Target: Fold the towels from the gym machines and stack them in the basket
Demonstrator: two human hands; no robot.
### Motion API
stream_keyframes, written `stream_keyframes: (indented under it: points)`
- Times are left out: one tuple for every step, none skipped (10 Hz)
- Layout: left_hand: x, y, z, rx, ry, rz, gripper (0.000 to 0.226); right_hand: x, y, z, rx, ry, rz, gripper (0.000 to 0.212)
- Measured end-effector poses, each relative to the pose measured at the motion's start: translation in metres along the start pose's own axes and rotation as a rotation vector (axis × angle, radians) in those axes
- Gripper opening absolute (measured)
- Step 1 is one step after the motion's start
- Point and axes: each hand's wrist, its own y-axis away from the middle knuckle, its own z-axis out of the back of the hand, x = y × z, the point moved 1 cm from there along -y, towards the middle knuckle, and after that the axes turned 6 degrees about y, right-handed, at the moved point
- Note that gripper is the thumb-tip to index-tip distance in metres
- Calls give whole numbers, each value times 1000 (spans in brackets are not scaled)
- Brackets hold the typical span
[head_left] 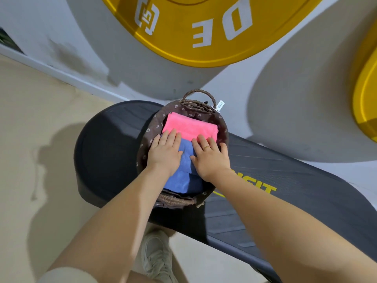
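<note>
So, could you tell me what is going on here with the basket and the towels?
A person is pressing both palms flat on a folded blue towel inside a lined wicker basket that sits on a dark gym bench. The left hand and the right hand lie side by side on it, fingers reaching the edge of a folded pink towel at the far side of the basket. Both towels are already in the basket; no other towel is in view.

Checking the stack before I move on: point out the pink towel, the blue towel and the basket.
pink towel (191, 125), head view, middle of its folded top face.
blue towel (179, 179), head view, near end between the wrists.
basket (199, 96), head view, far woven handle.
</note>
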Motion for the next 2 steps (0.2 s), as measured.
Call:
stream_keyframes:
  points:
    - [-2, 3, 13, -11, -72, -21, 57, -11, 19, 1, -83, -104, 10, 54]
    - [-2, 11, 35, -44, -83, -95, 58, -24, 48, 3, -149, -308, -28, 58]
